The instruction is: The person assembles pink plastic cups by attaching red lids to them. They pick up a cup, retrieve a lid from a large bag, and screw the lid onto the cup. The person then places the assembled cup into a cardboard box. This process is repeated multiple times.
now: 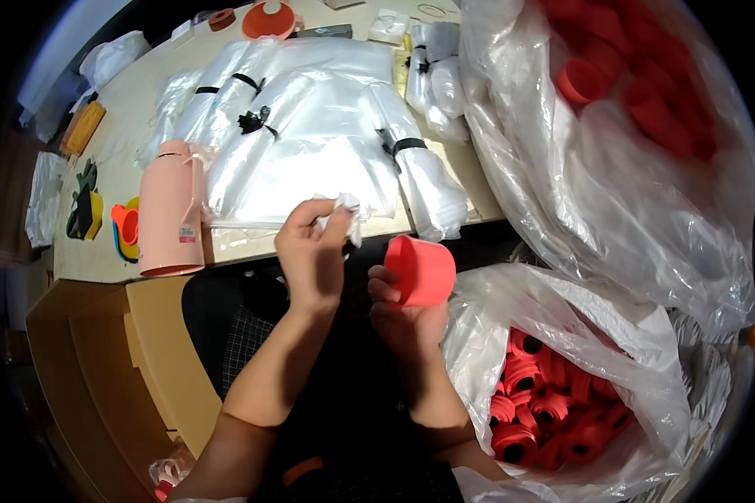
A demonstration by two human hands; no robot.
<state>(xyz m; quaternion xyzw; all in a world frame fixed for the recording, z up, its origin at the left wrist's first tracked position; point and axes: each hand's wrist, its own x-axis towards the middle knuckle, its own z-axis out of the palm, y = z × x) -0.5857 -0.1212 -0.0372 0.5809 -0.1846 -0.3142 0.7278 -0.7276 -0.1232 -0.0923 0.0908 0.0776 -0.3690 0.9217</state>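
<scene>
- Your right hand point(404, 314), at frame centre, has its fingers curled round a red cup point(422, 269); the cup's inside is turned away from you.
- Your left hand point(310, 251) pinches a crumpled white wad point(342, 210); what it is stays unclear.
- Lower right, a clear bag point(596, 335) holds red parts point(545, 411), partly hidden by plastic.
- The pink jug point(172, 214) stands mid-left.

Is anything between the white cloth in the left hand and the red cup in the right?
Nothing visible. The left hand pinches the crumpled white cloth just up and left of the red cup, which the right hand holds; only open air lies between them.
</scene>
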